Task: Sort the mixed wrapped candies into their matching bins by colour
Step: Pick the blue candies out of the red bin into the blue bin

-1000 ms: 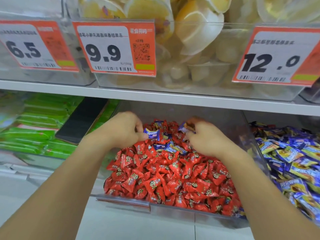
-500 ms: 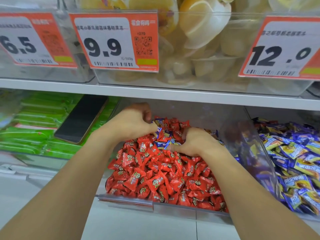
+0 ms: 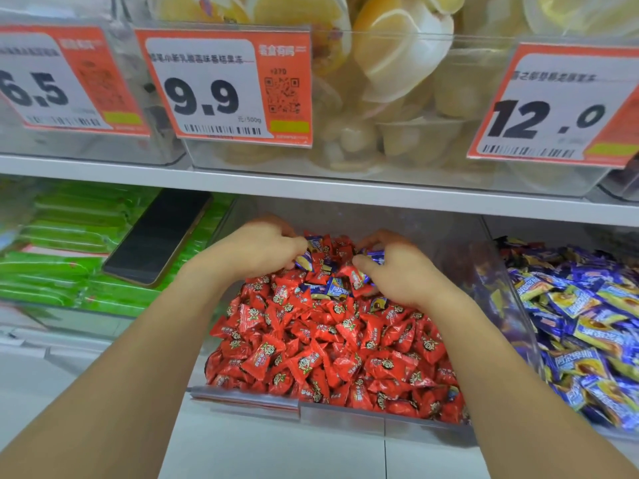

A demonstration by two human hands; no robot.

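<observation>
Picking was under way: our left hand (image 3: 262,248) pinched a blue candy (image 3: 306,261) at twelve o'clock in the red bin (image 3: 345,414), our right hand (image 3: 397,271) another blue one (image 3: 375,254). Loose blue strays (image 3: 326,286) lay between them, glossy and crinkled among red candies (image 3: 311,347). Next, we judged, came carrying them to the blue bin (image 3: 534,344) at three o'clock.
</observation>
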